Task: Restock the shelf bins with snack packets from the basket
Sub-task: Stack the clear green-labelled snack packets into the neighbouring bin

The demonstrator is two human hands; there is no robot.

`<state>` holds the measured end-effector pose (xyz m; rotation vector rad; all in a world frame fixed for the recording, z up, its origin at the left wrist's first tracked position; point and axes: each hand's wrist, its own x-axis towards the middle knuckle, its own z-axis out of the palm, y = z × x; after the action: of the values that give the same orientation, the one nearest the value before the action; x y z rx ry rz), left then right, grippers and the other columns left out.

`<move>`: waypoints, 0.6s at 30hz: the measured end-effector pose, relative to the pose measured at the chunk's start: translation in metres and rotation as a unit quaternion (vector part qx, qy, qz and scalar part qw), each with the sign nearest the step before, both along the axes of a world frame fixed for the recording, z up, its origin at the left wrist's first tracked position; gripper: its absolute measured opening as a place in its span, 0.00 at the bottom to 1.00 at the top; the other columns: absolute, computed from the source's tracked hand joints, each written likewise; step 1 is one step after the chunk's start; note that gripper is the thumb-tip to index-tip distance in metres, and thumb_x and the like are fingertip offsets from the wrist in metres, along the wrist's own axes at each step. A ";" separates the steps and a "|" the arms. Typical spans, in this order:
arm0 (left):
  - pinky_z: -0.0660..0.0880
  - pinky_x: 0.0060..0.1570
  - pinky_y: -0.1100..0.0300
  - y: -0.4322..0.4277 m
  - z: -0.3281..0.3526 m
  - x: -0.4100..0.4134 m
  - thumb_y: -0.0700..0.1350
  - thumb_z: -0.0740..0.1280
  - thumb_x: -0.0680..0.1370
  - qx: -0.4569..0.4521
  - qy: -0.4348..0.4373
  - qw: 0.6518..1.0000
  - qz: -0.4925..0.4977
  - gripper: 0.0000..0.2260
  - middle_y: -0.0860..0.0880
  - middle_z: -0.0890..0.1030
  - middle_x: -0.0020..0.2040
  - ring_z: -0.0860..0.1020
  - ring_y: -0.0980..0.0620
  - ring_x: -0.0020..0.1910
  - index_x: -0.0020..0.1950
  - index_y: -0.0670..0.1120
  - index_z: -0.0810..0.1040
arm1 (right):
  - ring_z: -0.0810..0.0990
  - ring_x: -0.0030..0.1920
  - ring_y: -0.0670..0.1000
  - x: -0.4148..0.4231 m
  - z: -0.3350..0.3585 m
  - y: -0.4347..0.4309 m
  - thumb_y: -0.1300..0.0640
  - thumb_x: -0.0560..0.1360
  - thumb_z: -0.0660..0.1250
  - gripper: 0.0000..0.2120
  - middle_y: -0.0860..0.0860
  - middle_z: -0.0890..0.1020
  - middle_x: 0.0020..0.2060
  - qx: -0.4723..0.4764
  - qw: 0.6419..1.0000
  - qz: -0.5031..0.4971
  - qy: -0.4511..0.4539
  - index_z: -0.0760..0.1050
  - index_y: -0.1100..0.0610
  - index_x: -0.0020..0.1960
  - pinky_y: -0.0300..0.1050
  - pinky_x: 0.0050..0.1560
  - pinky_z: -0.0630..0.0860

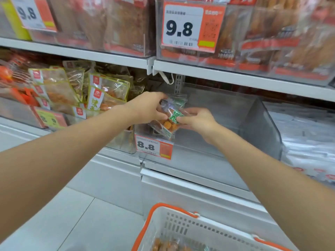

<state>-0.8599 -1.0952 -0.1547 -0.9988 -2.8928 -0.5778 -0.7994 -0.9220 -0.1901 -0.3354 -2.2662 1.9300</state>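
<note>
Both of my hands hold snack packets (170, 116), clear bags with green print and orange snacks inside, at the front left corner of a clear plastic shelf bin (235, 124). My left hand (150, 107) grips the bundle from the left and top. My right hand (197, 120) pinches it from the right. The bin looks bare behind the packets. At the bottom of the view stands the white basket (181, 229) with orange handles, and more orange snack packets (168, 246) show inside it.
An 8.8 price tag (154, 146) hangs on the bin's front. The bin to the left (81, 95) holds several yellow-edged packets; the one to the right (308, 134) holds white packets. The shelf above (235, 77) carries full bins with 9.8 tags.
</note>
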 end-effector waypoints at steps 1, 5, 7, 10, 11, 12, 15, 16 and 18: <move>0.78 0.53 0.49 0.002 0.000 -0.002 0.52 0.72 0.74 -0.065 0.067 0.996 -0.002 0.26 0.46 0.81 0.54 0.79 0.47 0.52 0.69 0.47 0.71 | 0.83 0.44 0.55 -0.005 -0.005 0.000 0.71 0.71 0.72 0.22 0.59 0.78 0.55 0.010 1.000 0.005 -0.010 0.72 0.69 0.63 0.40 0.42 0.82; 0.67 0.60 0.50 0.009 -0.010 -0.008 0.61 0.69 0.73 -0.246 0.280 0.928 0.011 0.30 0.47 0.77 0.63 0.70 0.45 0.63 0.71 0.50 0.68 | 0.82 0.53 0.57 -0.022 -0.029 0.005 0.67 0.69 0.76 0.22 0.58 0.78 0.58 0.092 0.995 0.014 -0.046 0.75 0.64 0.62 0.49 0.54 0.81; 0.63 0.65 0.48 0.008 -0.013 -0.011 0.64 0.67 0.73 -0.281 0.265 0.922 0.010 0.27 0.49 0.77 0.63 0.67 0.45 0.66 0.70 0.55 0.71 | 0.82 0.53 0.57 -0.029 -0.038 0.006 0.61 0.67 0.79 0.23 0.57 0.80 0.57 0.152 0.986 0.015 -0.060 0.77 0.61 0.60 0.52 0.56 0.80; 0.64 0.65 0.46 0.004 -0.017 -0.016 0.63 0.68 0.73 -0.309 0.252 0.917 0.023 0.22 0.50 0.78 0.60 0.66 0.46 0.67 0.62 0.55 0.78 | 0.81 0.54 0.56 -0.033 -0.040 0.002 0.55 0.65 0.80 0.28 0.53 0.80 0.55 0.196 0.979 0.018 -0.054 0.76 0.60 0.62 0.50 0.56 0.79; 0.65 0.65 0.47 0.004 -0.019 -0.015 0.63 0.68 0.73 -0.312 0.255 0.915 0.027 0.21 0.49 0.78 0.59 0.65 0.46 0.67 0.61 0.54 0.79 | 0.80 0.55 0.55 -0.033 -0.039 0.001 0.54 0.65 0.81 0.29 0.51 0.79 0.54 0.210 0.976 0.023 -0.051 0.75 0.59 0.62 0.48 0.56 0.78; 0.65 0.64 0.47 0.005 -0.020 -0.015 0.62 0.69 0.73 -0.312 0.259 0.914 0.029 0.19 0.49 0.78 0.59 0.65 0.46 0.67 0.59 0.53 0.80 | 0.79 0.55 0.54 -0.031 -0.038 -0.001 0.53 0.64 0.81 0.29 0.50 0.79 0.54 0.220 0.974 0.033 -0.052 0.74 0.58 0.61 0.48 0.55 0.78; 0.68 0.61 0.49 0.006 -0.020 -0.013 0.61 0.70 0.73 -0.319 0.264 0.909 0.037 0.17 0.48 0.78 0.57 0.65 0.46 0.67 0.54 0.52 0.81 | 0.78 0.47 0.48 -0.026 -0.039 -0.003 0.55 0.65 0.81 0.25 0.46 0.78 0.45 0.241 0.965 0.067 -0.074 0.70 0.54 0.54 0.42 0.46 0.76; 0.68 0.60 0.50 0.006 -0.020 -0.013 0.61 0.70 0.73 -0.318 0.263 0.910 0.040 0.16 0.48 0.78 0.56 0.65 0.47 0.67 0.53 0.52 0.81 | 0.77 0.48 0.48 -0.025 -0.039 -0.003 0.56 0.65 0.81 0.26 0.45 0.76 0.44 0.253 0.961 0.076 -0.084 0.68 0.53 0.53 0.42 0.46 0.75; 0.69 0.60 0.51 0.005 -0.020 -0.012 0.61 0.70 0.72 -0.317 0.260 0.911 0.042 0.16 0.47 0.78 0.56 0.66 0.47 0.66 0.52 0.52 0.81 | 0.78 0.52 0.52 -0.028 -0.039 -0.006 0.56 0.64 0.81 0.27 0.48 0.75 0.45 0.267 0.956 0.079 -0.092 0.68 0.54 0.53 0.49 0.51 0.79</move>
<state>-0.8720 -1.0898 -0.1749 -0.8733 -2.6150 0.5969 -0.8269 -0.9276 -0.2294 -0.2756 -2.8922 1.3010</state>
